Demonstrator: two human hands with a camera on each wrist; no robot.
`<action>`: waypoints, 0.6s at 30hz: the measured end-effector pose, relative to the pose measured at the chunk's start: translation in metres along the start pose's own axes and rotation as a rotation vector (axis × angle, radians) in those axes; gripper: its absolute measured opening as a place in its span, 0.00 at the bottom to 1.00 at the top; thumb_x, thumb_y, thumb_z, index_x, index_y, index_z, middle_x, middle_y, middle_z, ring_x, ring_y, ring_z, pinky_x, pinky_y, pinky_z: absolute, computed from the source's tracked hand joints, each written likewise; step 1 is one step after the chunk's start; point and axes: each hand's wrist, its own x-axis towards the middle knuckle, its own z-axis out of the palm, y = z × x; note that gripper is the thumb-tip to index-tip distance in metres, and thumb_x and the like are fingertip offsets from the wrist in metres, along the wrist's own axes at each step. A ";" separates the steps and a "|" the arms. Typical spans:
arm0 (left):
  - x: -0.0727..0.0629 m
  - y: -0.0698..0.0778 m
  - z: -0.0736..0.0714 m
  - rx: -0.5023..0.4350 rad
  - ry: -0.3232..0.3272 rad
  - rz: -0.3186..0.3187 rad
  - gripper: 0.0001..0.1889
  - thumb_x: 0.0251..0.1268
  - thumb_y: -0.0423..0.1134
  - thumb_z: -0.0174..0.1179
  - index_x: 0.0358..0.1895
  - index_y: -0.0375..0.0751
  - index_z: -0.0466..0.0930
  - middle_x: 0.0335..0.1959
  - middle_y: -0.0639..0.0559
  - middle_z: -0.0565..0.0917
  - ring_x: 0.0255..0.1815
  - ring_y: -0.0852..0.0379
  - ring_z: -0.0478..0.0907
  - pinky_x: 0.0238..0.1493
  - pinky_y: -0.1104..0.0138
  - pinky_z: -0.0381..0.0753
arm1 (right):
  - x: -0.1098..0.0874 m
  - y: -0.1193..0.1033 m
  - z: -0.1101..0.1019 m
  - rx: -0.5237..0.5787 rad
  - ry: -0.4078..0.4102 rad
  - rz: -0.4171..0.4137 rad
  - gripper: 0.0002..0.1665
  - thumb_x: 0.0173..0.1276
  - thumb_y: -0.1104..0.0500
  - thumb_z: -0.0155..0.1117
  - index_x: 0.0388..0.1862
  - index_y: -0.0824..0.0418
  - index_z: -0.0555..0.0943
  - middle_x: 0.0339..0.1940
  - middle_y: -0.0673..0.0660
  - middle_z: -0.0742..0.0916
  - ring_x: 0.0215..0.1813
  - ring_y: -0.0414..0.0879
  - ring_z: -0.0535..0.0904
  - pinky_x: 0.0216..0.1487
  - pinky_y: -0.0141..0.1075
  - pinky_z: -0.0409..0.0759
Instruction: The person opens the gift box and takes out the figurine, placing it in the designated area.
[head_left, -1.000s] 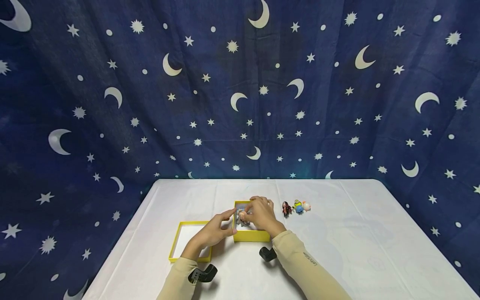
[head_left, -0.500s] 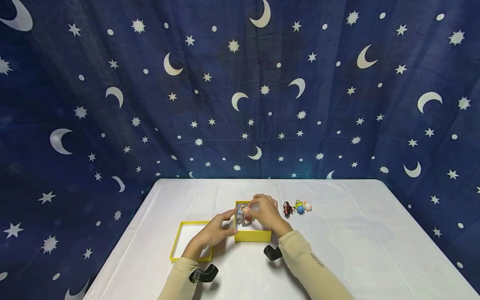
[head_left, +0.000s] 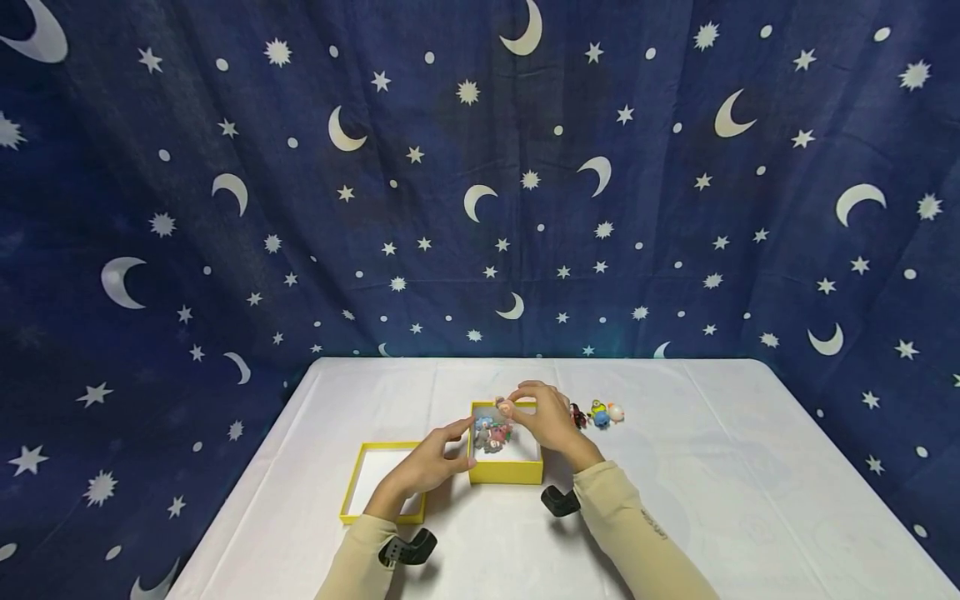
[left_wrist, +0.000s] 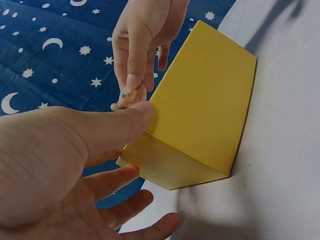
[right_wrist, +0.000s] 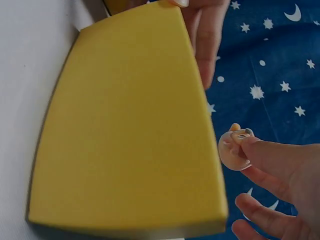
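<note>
A small peach figurine (head_left: 505,407) is pinched between thumb and fingertips of my right hand (head_left: 549,419), just above the far part of an open yellow box (head_left: 506,473). In the right wrist view the figurine (right_wrist: 232,154) shows a rounded, shiny body. Inside the box lie several more toy figurines (head_left: 492,438), grey, blue and reddish. My left hand (head_left: 429,465) rests against the box's left side, its thumb at the near-left corner and the index finger stretched along the rim. The left wrist view shows that thumb lying at the upper edge, with the other fingers extended loosely.
A yellow-rimmed lid (head_left: 351,483) with a white inside lies on the left, partly under my left forearm. To the right of the box are several figurines, including a blue one (head_left: 602,420) and a dark red one (head_left: 577,417). A starry curtain (head_left: 480,167) hangs behind the white table (head_left: 675,500).
My right hand has lifted the peach figurine up out of the box and moved away and slightly right, uncovering the other figurines inside. My left hand has stayed at the box.
</note>
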 end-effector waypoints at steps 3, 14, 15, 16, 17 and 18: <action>0.000 0.000 0.000 -0.001 0.000 -0.008 0.37 0.70 0.36 0.64 0.79 0.40 0.59 0.80 0.40 0.62 0.77 0.33 0.61 0.78 0.37 0.57 | 0.000 0.002 -0.006 0.031 0.009 -0.009 0.10 0.67 0.53 0.72 0.44 0.56 0.89 0.61 0.61 0.86 0.69 0.63 0.75 0.73 0.66 0.57; -0.001 0.002 0.001 0.002 0.002 -0.007 0.37 0.70 0.36 0.63 0.79 0.40 0.58 0.80 0.38 0.60 0.77 0.32 0.62 0.78 0.38 0.57 | 0.000 0.012 -0.023 0.080 0.033 -0.016 0.16 0.71 0.52 0.67 0.52 0.59 0.84 0.52 0.59 0.90 0.63 0.59 0.81 0.70 0.64 0.66; -0.002 0.002 0.001 0.004 0.004 -0.005 0.37 0.70 0.36 0.63 0.79 0.40 0.58 0.80 0.37 0.60 0.77 0.32 0.62 0.78 0.38 0.57 | 0.000 0.013 -0.023 0.088 0.040 -0.023 0.15 0.71 0.52 0.67 0.51 0.59 0.84 0.51 0.59 0.91 0.62 0.59 0.82 0.68 0.64 0.68; -0.002 0.001 0.001 0.005 0.005 -0.003 0.37 0.70 0.36 0.63 0.79 0.40 0.58 0.80 0.37 0.60 0.77 0.32 0.62 0.78 0.38 0.57 | 0.000 0.014 -0.023 0.095 0.045 -0.029 0.15 0.71 0.52 0.67 0.51 0.59 0.84 0.49 0.59 0.91 0.60 0.59 0.83 0.67 0.63 0.71; -0.002 0.001 0.002 0.005 0.007 -0.001 0.37 0.70 0.36 0.63 0.79 0.39 0.59 0.80 0.37 0.60 0.77 0.32 0.62 0.78 0.38 0.56 | 0.000 0.015 -0.023 0.105 0.046 -0.034 0.15 0.72 0.52 0.67 0.51 0.60 0.84 0.48 0.59 0.92 0.59 0.58 0.83 0.65 0.62 0.73; -0.002 0.001 0.002 0.006 0.007 0.001 0.37 0.70 0.36 0.63 0.79 0.39 0.59 0.80 0.37 0.60 0.77 0.32 0.62 0.78 0.38 0.56 | 0.000 0.016 -0.023 0.121 0.047 -0.038 0.16 0.72 0.53 0.67 0.52 0.61 0.84 0.47 0.59 0.92 0.57 0.58 0.84 0.64 0.62 0.74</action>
